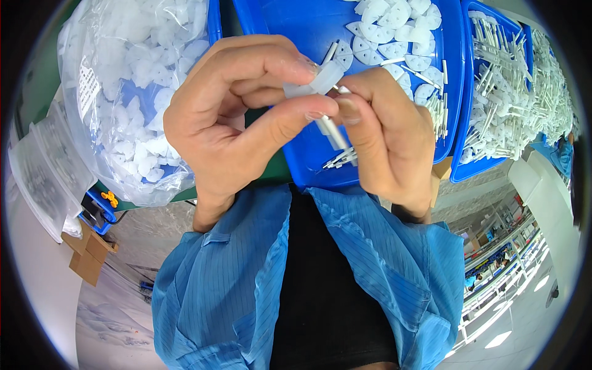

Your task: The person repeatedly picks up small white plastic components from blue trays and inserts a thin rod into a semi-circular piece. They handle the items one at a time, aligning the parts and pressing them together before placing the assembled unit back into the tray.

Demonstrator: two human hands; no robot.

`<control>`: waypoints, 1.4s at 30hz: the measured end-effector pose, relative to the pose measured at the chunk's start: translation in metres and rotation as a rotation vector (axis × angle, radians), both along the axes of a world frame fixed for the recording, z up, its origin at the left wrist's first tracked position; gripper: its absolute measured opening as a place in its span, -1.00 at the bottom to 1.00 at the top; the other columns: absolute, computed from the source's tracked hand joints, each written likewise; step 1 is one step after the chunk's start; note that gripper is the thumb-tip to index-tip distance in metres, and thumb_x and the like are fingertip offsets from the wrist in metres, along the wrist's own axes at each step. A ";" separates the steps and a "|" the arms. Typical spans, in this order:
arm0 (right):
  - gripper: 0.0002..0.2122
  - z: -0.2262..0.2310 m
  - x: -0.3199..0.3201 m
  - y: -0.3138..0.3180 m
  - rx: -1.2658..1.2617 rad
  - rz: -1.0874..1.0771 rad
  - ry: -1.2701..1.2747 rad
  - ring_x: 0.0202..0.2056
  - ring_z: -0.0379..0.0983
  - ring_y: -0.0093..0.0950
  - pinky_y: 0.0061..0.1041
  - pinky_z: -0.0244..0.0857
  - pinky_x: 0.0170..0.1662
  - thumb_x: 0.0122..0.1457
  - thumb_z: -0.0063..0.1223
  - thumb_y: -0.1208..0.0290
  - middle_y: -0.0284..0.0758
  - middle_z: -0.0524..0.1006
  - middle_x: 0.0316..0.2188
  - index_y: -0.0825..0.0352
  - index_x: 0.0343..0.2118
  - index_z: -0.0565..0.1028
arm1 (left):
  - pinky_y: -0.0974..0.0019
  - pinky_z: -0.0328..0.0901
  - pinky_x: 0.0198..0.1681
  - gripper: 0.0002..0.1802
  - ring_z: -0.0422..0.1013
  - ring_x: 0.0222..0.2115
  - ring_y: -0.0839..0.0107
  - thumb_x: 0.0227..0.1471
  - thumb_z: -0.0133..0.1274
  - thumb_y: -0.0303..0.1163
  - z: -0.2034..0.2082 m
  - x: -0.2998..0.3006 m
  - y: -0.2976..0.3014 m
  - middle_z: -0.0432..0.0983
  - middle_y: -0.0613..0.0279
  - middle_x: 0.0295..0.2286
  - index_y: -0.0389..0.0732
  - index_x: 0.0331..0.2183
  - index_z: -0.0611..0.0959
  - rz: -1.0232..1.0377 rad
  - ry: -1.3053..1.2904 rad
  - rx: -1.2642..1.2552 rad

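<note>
L hand [228,108] pinches a translucent white plastic piece [327,77] over the blue tray [277,24], R hand [394,135] closed on a small white rod [343,90] just beside it. Prob. a fitting step, so next move likely calls for lining both up. Rod mostly hidden by R hand; can't tell if it's joined, or whether the white stub [333,134] below belongs w/ it.

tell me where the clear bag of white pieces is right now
In the head view, the clear bag is at the upper left, just left of the left hand.
</note>
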State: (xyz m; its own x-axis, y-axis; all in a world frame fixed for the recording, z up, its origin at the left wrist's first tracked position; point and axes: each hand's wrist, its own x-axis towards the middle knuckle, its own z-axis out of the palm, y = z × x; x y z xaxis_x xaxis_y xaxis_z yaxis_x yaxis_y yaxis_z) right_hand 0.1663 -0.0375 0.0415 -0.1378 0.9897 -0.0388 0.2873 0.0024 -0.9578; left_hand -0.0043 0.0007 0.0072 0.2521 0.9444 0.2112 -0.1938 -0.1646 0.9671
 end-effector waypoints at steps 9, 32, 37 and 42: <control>-0.84 -0.011 0.001 -0.006 0.091 -0.004 0.043 -0.62 0.34 -0.64 -0.65 0.19 -0.57 0.27 -0.06 0.42 -0.32 0.50 -0.53 0.45 -0.28 0.43 | 0.29 0.44 -0.32 -0.66 0.52 -0.39 0.23 -0.13 0.32 -0.39 0.000 -0.002 0.003 0.50 -0.01 -0.33 -0.38 -0.34 0.58 -0.024 0.101 0.107; -0.77 -0.022 0.028 0.002 0.427 0.158 -0.368 -0.32 0.32 -0.41 -0.53 0.18 -0.29 0.12 0.08 0.40 -0.26 0.44 -0.37 0.40 -0.20 0.51 | 0.31 0.47 -0.26 -0.53 0.56 -0.33 0.16 -0.48 0.42 -0.60 0.001 -0.004 0.009 0.57 -0.06 -0.36 -0.38 -0.36 0.63 -0.083 0.220 0.309; -0.74 -0.008 0.008 -0.001 0.151 -0.004 -0.050 -0.49 0.33 -0.62 -0.67 0.17 -0.44 0.25 -0.10 0.34 -0.28 0.51 -0.41 0.47 -0.20 0.50 | 0.20 0.53 -0.28 -0.67 0.56 -0.34 0.07 -0.42 0.37 -0.69 -0.005 0.004 0.011 0.56 -0.10 -0.37 -0.38 -0.45 0.62 -0.012 0.209 0.572; -0.63 -0.010 -0.011 -0.010 0.154 -0.210 -0.038 -0.49 0.41 -0.63 -0.67 0.27 -0.44 0.36 -0.23 0.24 -0.23 0.57 -0.43 0.50 -0.19 0.51 | 0.13 0.54 -0.25 -0.67 0.55 -0.29 -0.03 -0.27 0.34 -0.63 -0.017 0.000 0.019 0.52 -0.17 -0.27 -0.36 -0.35 0.60 -0.060 0.163 0.739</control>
